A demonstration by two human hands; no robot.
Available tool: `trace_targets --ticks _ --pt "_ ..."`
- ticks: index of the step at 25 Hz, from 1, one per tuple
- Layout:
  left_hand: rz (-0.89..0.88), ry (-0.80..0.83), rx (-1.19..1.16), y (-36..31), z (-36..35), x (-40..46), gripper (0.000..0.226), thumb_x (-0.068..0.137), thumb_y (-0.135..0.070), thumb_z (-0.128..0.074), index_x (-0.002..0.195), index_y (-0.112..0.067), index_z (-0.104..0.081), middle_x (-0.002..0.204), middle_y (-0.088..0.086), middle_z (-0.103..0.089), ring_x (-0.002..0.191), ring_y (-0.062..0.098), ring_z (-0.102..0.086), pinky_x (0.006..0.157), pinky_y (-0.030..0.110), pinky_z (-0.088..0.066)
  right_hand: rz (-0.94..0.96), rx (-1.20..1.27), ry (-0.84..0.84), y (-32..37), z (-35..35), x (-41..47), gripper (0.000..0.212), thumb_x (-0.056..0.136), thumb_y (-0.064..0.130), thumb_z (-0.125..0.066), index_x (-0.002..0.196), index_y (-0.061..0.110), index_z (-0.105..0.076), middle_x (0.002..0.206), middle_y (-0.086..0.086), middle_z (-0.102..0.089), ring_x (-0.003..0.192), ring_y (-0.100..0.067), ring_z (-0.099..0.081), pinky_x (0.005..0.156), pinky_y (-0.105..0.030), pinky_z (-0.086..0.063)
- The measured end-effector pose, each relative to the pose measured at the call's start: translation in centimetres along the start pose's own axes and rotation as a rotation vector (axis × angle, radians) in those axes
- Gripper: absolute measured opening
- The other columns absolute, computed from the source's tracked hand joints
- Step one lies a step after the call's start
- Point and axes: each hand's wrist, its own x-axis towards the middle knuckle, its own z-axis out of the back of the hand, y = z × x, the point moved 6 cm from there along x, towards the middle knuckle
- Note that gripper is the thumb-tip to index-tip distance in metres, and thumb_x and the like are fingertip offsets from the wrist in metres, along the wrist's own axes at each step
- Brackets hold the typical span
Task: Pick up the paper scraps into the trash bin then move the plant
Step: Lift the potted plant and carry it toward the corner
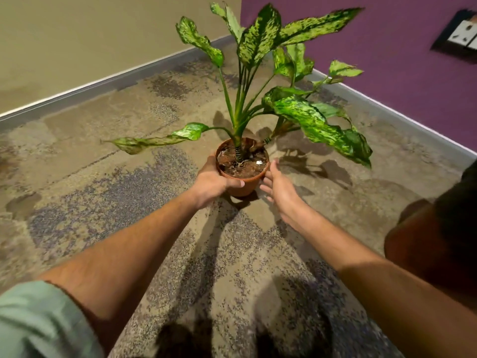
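A plant (260,73) with large speckled green leaves grows from a small brown pot (242,188) filled with soil, standing on the carpet near the room's corner. My left hand (213,183) wraps the pot's left side, thumb lying over the near rim. My right hand (280,189) hovers just right of the pot with fingers spread, apart from it by a small gap. A small white fleck (259,162) lies on the soil. No trash bin or other paper scraps are in view.
Patterned beige and grey carpet (129,177) covers the floor. A beige wall (90,40) runs along the left and a purple wall (387,60) along the right, meeting behind the plant. A wall socket (462,34) sits on the purple wall. My knee (433,241) is at right.
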Motion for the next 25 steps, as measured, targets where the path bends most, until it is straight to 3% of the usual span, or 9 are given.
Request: trace_targets --ticks 2,4,7,10,13,15,19,21,25 --pt "-0.013 0.011 -0.025 0.2 0.1 0.4 0.082 0.060 -0.004 -0.086 0.129 -0.016 -0.044 0.107 -0.007 -0.060 0.096 0.009 -0.057 0.061 0.001 -0.043 0.011 -0.054 -0.037 -0.1 0.6 0.3 0.066 0.101 0.061 -0.018 0.142 0.020 -0.048 0.118 0.013 -0.065 0.110 -0.008 -0.063 0.104 -0.038 -0.044" --pt "-0.004 0.049 -0.041 0.6 0.0 0.6 0.085 0.060 -0.003 -0.086 0.131 -0.018 -0.043 0.108 -0.008 -0.061 0.098 0.009 -0.057 0.062 0.003 -0.045 0.028 -0.157 -0.103 0.3 1.6 1.1 0.070 0.098 0.065 -0.016 0.146 0.021 -0.043 0.144 -0.003 -0.052 0.121 -0.020 -0.058 0.108 -0.045 -0.042" --pt "0.008 0.093 0.021 1.3 0.5 1.1 0.092 0.058 -0.011 -0.089 0.136 -0.022 -0.041 0.125 -0.002 -0.060 0.116 0.018 -0.054 0.086 0.023 -0.048 0.091 -0.124 -0.066 0.7 1.9 2.5 0.073 0.095 0.069 -0.011 0.154 0.028 -0.025 0.159 -0.006 -0.031 0.141 -0.028 -0.039 0.118 -0.053 -0.025" --pt "-0.001 0.122 0.090 1.8 0.9 1.9 0.099 0.054 -0.013 -0.089 0.137 -0.023 -0.038 0.134 0.001 -0.056 0.128 0.022 -0.048 0.112 0.042 -0.035 0.183 -0.044 0.114 0.2 0.8 3.2 0.087 0.085 0.080 -0.020 0.156 0.031 -0.010 0.164 -0.002 -0.014 0.149 -0.021 -0.022 0.121 -0.051 -0.013" --pt "-0.043 0.197 0.114 1.8 0.8 2.3 0.106 0.050 -0.020 -0.092 0.140 -0.027 -0.035 0.133 -0.001 -0.057 0.127 0.020 -0.049 0.114 0.045 -0.034 0.263 -0.241 0.190 -0.6 0.1 3.3 0.126 0.054 0.091 -0.057 0.155 0.034 -0.008 0.161 0.003 -0.024 0.142 -0.014 -0.030 0.116 -0.043 -0.024" --pt "-0.085 0.217 0.123 1.8 0.7 2.4 0.113 0.046 -0.032 -0.094 0.141 -0.029 -0.032 0.132 -0.004 -0.057 0.126 0.015 -0.051 0.112 0.040 -0.037 0.294 -0.198 0.220 -0.9 0.0 3.6 0.139 0.044 0.072 -0.083 0.154 0.029 -0.009 0.155 0.002 -0.035 0.140 -0.015 -0.037 0.116 -0.037 -0.029" --pt "-0.114 0.156 0.093 1.8 0.9 2.1 0.115 0.038 -0.049 -0.093 0.134 -0.042 -0.029 0.123 -0.022 -0.053 0.124 0.006 -0.047 0.108 0.029 -0.035 0.351 -0.201 0.148 -1.2 -0.3 4.5 0.138 0.051 0.038 -0.095 0.155 0.027 -0.004 0.153 -0.001 -0.038 0.140 -0.016 -0.039 0.121 -0.045 -0.027" --pt "-0.125 0.140 0.079 1.7 0.9 2.1 0.119 0.036 -0.052 -0.092 0.136 -0.043 -0.028 0.127 -0.019 -0.054 0.126 0.008 -0.047 0.110 0.031 -0.035 0.404 -0.188 0.130 -0.8 -0.1 5.0 0.131 0.051 0.027 -0.096 0.152 0.024 -0.013 0.149 -0.005 -0.044 0.137 -0.014 -0.043 0.119 -0.043 -0.030" --pt "-0.157 0.147 0.112 1.5 1.0 2.5 0.116 0.038 -0.054 -0.091 0.138 -0.039 -0.034 0.132 -0.010 -0.057 0.126 0.011 -0.050 0.112 0.037 -0.039 0.458 -0.165 0.133 -0.5 -0.1 5.6 0.113 0.048 0.032 -0.097 0.137 0.045 -0.029 0.139 0.001 -0.054 0.131 -0.007 -0.051 0.117 -0.042 -0.035"
